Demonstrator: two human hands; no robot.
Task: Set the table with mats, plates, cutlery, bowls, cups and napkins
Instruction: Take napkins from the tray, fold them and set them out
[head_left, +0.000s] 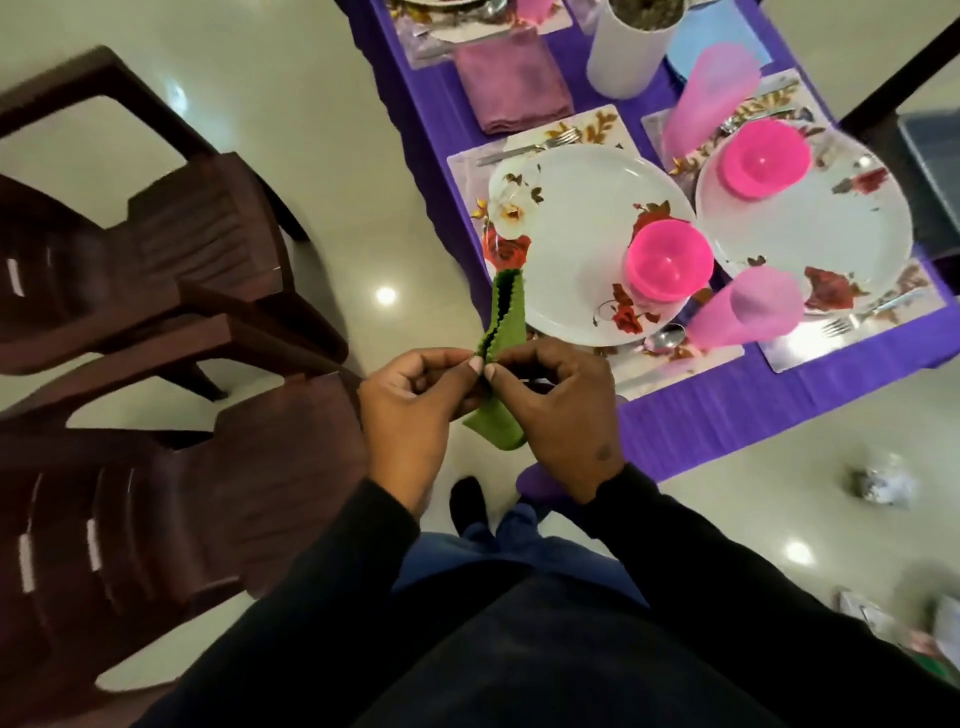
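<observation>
Both my hands pinch a folded green napkin (503, 322) in the air, just off the near left corner of the purple-covered table (727, 415). My left hand (415, 405) and my right hand (558, 410) meet at its middle, thumbs touching. Behind the napkin a white floral plate (571, 234) lies on a mat (467, 166) with a pink bowl (669, 259) on it. A pink cup (748, 312) lies beside it, a spoon (662, 340) at its near side and a fork (530, 145) at its far side. A mauve napkin (511, 85) lies further back.
To the right a second plate (831, 228) carries another pink bowl (762, 156), with a pink cup (711, 93) and a fork (852, 319) near it. A white cylinder container (631, 47) stands at the back. Two dark brown chairs (156, 249) stand on the left. Crumpled paper (883, 486) lies on the floor.
</observation>
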